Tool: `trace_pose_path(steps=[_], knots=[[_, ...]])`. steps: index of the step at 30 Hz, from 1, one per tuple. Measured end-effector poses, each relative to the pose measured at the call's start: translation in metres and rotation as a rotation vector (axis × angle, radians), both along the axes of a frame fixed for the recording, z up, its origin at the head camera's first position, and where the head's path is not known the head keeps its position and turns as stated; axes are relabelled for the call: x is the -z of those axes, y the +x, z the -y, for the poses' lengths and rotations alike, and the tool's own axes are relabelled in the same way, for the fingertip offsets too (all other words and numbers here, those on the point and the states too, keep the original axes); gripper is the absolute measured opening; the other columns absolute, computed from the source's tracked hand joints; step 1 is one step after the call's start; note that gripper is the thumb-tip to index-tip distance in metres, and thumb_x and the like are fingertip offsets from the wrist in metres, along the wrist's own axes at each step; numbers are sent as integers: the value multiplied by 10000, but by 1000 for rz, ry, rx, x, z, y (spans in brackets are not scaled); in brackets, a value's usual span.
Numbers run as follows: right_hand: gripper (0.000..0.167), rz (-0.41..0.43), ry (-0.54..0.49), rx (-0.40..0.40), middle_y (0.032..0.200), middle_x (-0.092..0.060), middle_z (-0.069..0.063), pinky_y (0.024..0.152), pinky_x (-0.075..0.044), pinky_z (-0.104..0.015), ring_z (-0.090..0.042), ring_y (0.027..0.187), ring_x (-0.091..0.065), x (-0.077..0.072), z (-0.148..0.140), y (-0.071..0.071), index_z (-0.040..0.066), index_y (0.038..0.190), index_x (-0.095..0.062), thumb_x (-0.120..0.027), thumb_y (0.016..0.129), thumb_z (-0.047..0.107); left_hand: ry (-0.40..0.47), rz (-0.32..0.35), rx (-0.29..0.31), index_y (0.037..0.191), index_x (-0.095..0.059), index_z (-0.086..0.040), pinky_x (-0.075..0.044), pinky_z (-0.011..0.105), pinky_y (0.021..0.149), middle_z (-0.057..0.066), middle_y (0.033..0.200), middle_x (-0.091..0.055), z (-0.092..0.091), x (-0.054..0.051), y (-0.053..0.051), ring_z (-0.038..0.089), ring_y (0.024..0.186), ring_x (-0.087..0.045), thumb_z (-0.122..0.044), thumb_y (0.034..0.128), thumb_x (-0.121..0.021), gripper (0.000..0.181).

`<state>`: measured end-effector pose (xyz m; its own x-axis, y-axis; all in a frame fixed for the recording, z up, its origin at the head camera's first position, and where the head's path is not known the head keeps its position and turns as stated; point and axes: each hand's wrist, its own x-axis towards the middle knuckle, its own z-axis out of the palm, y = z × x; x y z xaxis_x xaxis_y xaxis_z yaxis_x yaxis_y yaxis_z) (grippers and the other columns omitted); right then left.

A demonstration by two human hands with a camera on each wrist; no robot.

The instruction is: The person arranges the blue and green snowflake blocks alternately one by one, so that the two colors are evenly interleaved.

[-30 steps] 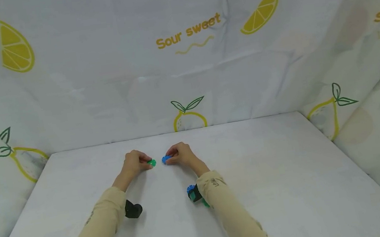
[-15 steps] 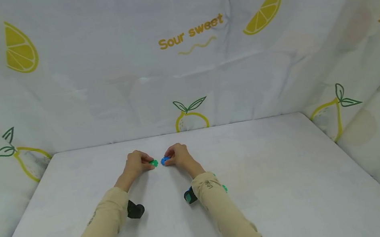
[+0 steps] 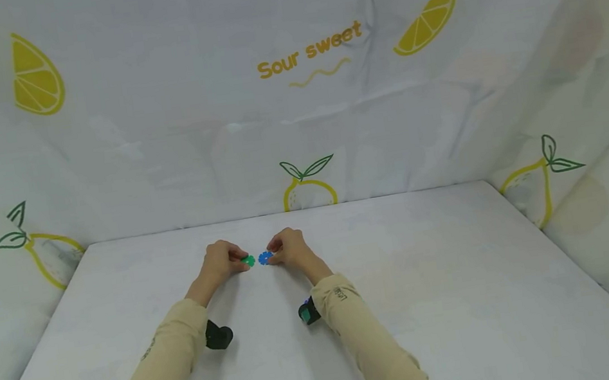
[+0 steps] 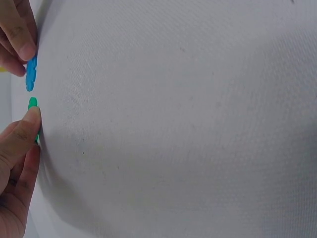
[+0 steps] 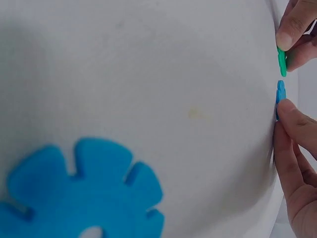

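Observation:
Near the far side of the white table, my left hand pinches a green snowflake disc between thumb and fingers. My right hand pinches a blue snowflake disc facing it. A small gap separates the two discs. In the left wrist view, the green disc and the blue disc appear edge-on, lined up rim to rim. The right wrist view also has them apart, the green disc above the blue disc.
Another blue snowflake disc looms large and blurred in the right wrist view. Black wrist cameras hang under both sleeves. A lemon-print cloth rises behind the table.
My hands have drawn slightly closer, narrowing the gap between the green and blue discs. The right forearm shifted a little; the loose blue and green pieces beside it are now mostly hidden.

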<state>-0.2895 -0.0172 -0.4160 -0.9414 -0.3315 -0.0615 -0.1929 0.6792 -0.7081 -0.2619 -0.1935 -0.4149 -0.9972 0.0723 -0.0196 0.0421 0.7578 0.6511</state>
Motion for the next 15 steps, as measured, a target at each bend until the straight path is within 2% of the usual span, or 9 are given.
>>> trace_pose_path(steps=[6, 15], knots=[[184, -6, 21, -8, 857, -697, -70, 722, -477, -232, -155, 814, -590, 0, 3, -2, -1, 942, -738, -791, 773, 49, -10, -2, 3, 944, -714, 72, -527, 361, 766, 169, 905, -695, 0, 2, -1, 245, 829, -633, 19, 761, -776, 200], [172, 3, 21, -22, 855, -717, -87, 744, -509, -233, -170, 815, -649, -3, 9, -2, -10, 930, -737, -786, 767, 17, -24, -11, 25, 955, -710, 73, -529, 357, 765, 165, 897, -695, 1, 0, 0, 244, 820, -634, 10, 772, -769, 203]])
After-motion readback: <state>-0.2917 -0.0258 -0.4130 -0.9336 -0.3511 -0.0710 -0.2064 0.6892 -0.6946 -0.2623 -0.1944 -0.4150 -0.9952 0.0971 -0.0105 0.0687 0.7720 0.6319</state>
